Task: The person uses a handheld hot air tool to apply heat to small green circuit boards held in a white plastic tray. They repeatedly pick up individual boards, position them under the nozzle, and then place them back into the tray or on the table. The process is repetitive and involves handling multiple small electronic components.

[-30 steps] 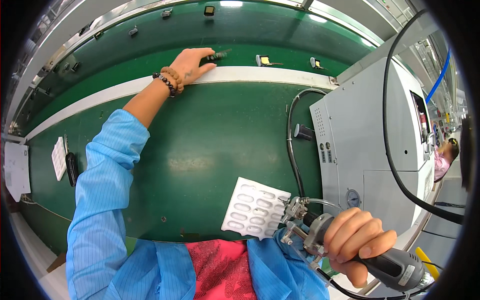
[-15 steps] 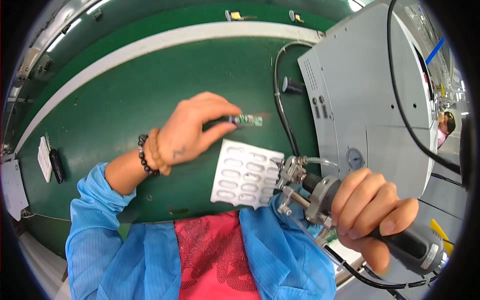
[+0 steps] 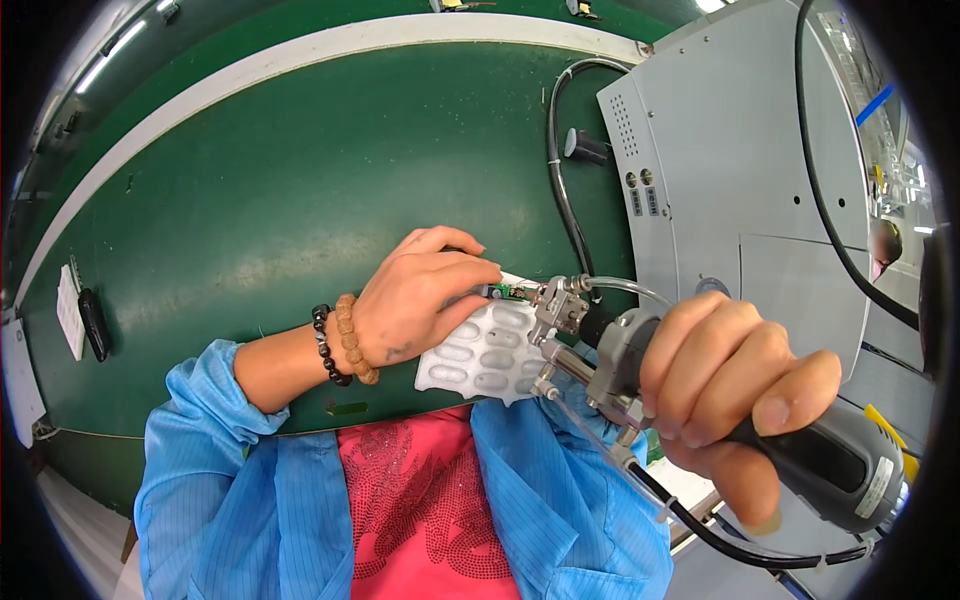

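My left hand (image 3: 415,290) pinches a small green circuit board (image 3: 512,292) between thumb and fingers; most of the board is hidden by them. My right hand (image 3: 735,385) is wrapped round the black and grey body of a powered screwdriver (image 3: 855,470), held sideways and pointing left. The metal nose of the screwdriver meets or nearly meets the board's right end; I cannot tell whether they touch. Just below the board lies a white tray (image 3: 430,387) with rows of oval pockets, partly covered by my left hand and the tool.
A grey machine cabinet (image 3: 700,150) stands at the right, with a black hose (image 3: 556,190) running beside it. A small dark cylinder (image 3: 585,147) lies near the cabinet. On the green bench (image 3: 300,170), far left, are a black case (image 3: 93,325) and a white pad (image 3: 70,312).
My left hand has brought the circuit board down and to the right, to the screwdriver's nose. The screwdriver has shifted slightly left in my right hand. The whole view has tilted a little.
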`<state>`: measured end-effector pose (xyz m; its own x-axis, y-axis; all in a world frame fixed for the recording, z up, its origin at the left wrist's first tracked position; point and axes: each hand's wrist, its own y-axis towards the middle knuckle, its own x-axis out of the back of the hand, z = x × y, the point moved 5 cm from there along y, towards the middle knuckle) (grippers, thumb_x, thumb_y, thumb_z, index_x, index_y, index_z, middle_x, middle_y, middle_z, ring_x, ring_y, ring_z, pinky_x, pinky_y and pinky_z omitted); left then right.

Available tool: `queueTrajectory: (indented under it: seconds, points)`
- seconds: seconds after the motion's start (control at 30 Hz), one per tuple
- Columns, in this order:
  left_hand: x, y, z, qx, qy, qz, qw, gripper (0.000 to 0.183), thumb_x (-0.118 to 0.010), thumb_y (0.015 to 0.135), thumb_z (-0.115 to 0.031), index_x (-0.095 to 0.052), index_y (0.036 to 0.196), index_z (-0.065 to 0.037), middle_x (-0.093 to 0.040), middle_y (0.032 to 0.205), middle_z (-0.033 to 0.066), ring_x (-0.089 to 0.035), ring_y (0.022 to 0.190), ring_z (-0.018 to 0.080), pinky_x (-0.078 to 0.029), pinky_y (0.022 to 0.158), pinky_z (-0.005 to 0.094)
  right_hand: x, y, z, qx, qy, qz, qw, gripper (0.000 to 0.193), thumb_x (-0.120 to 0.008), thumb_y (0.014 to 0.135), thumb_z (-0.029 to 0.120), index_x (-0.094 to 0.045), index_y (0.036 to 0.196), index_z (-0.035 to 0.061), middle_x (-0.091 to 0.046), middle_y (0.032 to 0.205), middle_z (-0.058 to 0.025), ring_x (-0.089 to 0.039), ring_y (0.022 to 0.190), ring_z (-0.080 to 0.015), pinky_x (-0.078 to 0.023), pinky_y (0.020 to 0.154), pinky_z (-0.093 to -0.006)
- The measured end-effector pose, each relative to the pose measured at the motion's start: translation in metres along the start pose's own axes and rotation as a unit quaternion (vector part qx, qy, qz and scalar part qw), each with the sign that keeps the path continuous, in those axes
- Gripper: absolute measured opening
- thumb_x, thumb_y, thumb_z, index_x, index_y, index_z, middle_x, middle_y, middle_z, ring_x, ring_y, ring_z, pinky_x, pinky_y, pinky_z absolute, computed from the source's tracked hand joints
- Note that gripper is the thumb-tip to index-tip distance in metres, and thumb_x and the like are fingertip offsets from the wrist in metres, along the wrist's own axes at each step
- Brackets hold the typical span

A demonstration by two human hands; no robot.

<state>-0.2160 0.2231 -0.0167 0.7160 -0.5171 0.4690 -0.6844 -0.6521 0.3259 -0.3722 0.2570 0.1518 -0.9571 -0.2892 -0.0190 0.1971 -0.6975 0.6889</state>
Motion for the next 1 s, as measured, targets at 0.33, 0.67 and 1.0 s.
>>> queueTrajectory:
  seconds: [0.33,0.67,1.0]
  points:
    - [-0.001,-0.003,0.01,-0.008,-0.023,-0.017,1.0,0.034,-0.08,0.073,-0.007,-0.071,0.105,-0.005,-0.071,0.104,0.0089,-0.062,0.103,0.0301,-0.048,0.088,0.0418,-0.009,-0.003,-0.02,-0.014,0.002,0.021,1.0,0.048,-0.072,0.087,0.047,-0.046,0.104,0.0103,-0.057,0.067,0.0016,-0.057,0.052,-0.0087,-0.049,0.046,-0.0203]
    - [0.001,0.003,0.007,-0.002,-0.035,-0.004,0.999,0.033,-0.078,0.073,-0.006,-0.071,0.105,-0.003,-0.071,0.103,0.01,-0.063,0.101,0.0298,-0.048,0.088,0.0416,-0.014,0.004,-0.03,-0.03,0.001,-0.001,1.0,0.045,-0.072,0.088,0.044,-0.044,0.101,0.0115,-0.055,0.068,0.0026,-0.055,0.051,-0.0078,-0.046,0.045,-0.0205]
    - [-0.001,0.007,0.006,-0.005,-0.055,0.007,0.998,0.03,-0.077,0.075,-0.007,-0.071,0.104,-0.004,-0.071,0.101,0.0102,-0.063,0.1,0.0296,-0.05,0.087,0.0408,-0.008,0.006,-0.014,-0.031,-0.026,-0.005,0.999,0.043,-0.073,0.09,0.039,-0.043,0.102,0.0106,-0.054,0.066,0.0029,-0.052,0.049,-0.0079,-0.043,0.043,-0.0213]
